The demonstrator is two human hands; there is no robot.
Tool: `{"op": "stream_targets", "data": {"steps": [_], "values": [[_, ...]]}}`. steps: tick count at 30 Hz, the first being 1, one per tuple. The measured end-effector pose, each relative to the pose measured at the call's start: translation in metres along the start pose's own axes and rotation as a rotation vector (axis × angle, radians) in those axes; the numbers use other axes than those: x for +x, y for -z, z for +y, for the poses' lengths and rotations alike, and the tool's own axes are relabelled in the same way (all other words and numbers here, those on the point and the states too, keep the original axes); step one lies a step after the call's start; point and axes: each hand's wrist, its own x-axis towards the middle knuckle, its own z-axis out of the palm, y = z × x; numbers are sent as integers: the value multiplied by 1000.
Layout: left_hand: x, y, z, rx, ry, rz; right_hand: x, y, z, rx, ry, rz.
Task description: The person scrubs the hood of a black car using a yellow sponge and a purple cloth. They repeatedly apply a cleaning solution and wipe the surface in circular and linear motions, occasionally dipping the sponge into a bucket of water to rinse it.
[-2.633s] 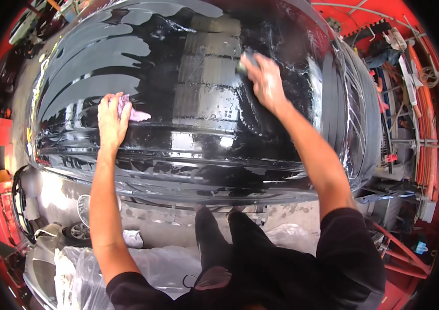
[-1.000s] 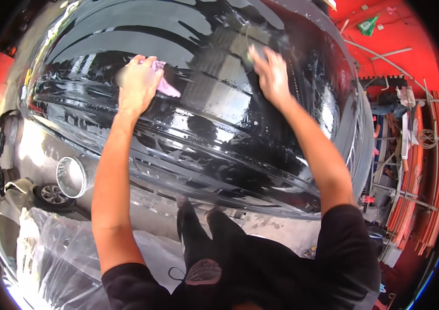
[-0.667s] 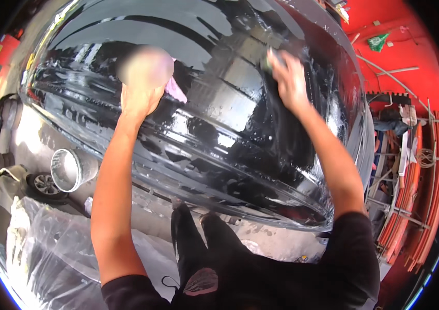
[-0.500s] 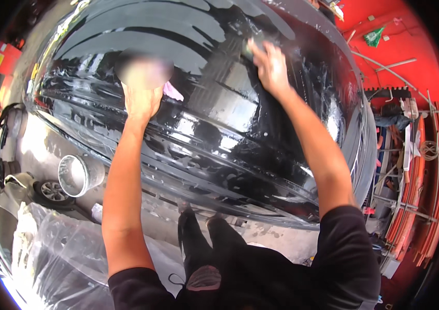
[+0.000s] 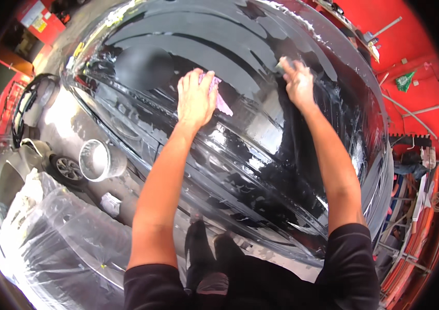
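A broad, glossy black car body panel [image 5: 230, 132] fills the middle, wet and streaked. My left hand [image 5: 194, 101] lies on its left part, fingers closed around a crumpled pink cloth [image 5: 222, 103] that sticks out to the right. Farther right, my right hand [image 5: 300, 87] is slightly smeared by motion, its fingers bent over the panel. At those fingertips shows a small pale greenish piece [image 5: 281, 63], too blurred to name. Both arms reach forward, well apart.
A pale bucket [image 5: 95, 160] stands on the floor at left, near the wheel [image 5: 68, 168] of another car under clear plastic sheeting [image 5: 75, 232]. At right, a rack [image 5: 410, 227] with long orange-red strips stands by a red wall [image 5: 416, 46].
The view has swung, so the car, bucket and wall sit differently. My left hand has moved to the right over the panel with the pink cloth; my right hand stays on the panel's right part.
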Motion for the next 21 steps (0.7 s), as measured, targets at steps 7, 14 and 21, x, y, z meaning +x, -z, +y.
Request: {"op": "stream_targets", "data": {"steps": [7,14,21], "values": [[-9,7,-11,62,86,-7,-247,151,-81,166,19,-246],[0,-3,-2,24,22,-12,-21,17,-54,89,153,-51],[-8,10,-17,72,95,-41,-163,103,-78,155,208,-227]]}}
